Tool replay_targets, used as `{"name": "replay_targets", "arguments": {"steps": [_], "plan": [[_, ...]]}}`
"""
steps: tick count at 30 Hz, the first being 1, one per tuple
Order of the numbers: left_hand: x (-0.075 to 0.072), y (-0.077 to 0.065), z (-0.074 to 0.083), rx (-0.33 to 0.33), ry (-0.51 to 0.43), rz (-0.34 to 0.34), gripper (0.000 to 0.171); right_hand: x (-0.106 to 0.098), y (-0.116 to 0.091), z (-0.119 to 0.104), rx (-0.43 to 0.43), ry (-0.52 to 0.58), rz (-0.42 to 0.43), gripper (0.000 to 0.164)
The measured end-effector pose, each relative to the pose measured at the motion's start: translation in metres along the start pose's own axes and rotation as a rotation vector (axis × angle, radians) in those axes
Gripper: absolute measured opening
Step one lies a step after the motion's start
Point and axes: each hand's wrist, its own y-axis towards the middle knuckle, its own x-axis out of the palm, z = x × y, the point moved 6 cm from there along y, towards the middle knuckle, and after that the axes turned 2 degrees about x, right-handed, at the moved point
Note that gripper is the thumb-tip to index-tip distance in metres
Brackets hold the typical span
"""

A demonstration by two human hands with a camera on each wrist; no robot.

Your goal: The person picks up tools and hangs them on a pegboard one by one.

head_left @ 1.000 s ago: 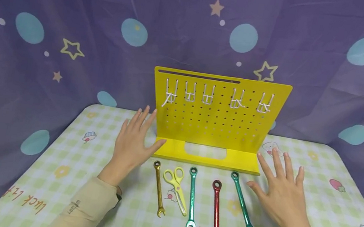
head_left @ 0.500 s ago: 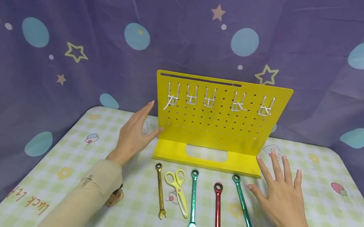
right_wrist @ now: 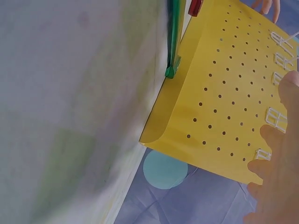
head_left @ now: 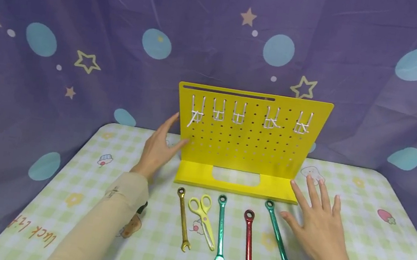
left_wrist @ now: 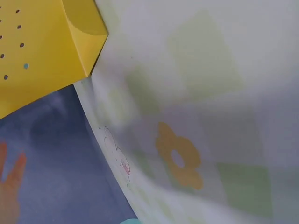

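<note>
One checked tablecloth (head_left: pixel 361 213), starry purple backdrop (head_left: pixel 216 20), yellow pegboard (head_left: pixel 253 137)

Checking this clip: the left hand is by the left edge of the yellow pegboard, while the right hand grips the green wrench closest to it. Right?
Not quite: the right hand grips nothing. The head view shows its fingers spread beside that green wrench. The left hand is by the left edge of the yellow pegboard.
</note>
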Motion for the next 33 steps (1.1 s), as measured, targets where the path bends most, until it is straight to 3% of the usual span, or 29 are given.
{"name": "replay_targets", "arguments": {"steps": [7,14,19,27,33], "plan": [[0.006,0.012,0.002,-0.018,-0.177,-0.001,0.08,-0.001,0.003,0.0,0.011,-0.001,-0.005,0.076],[0.005,0.015,-0.001,-0.112,-0.279,0.025,0.071,0.004,0.002,-0.003,0.027,0.048,-0.046,0.074],[0.012,0.019,0.0,-0.137,-0.34,0.062,0.061,0.0,0.002,0.0,0.048,0.075,-0.06,0.074],[0.015,0.026,0.001,-0.093,-0.413,0.162,0.044,-0.013,-0.001,-0.004,0.034,0.148,0.03,0.07],[0.018,0.026,-0.001,-0.1,-0.454,0.167,0.039,-0.017,-0.008,-0.009,0.044,0.21,0.054,0.061]]}}
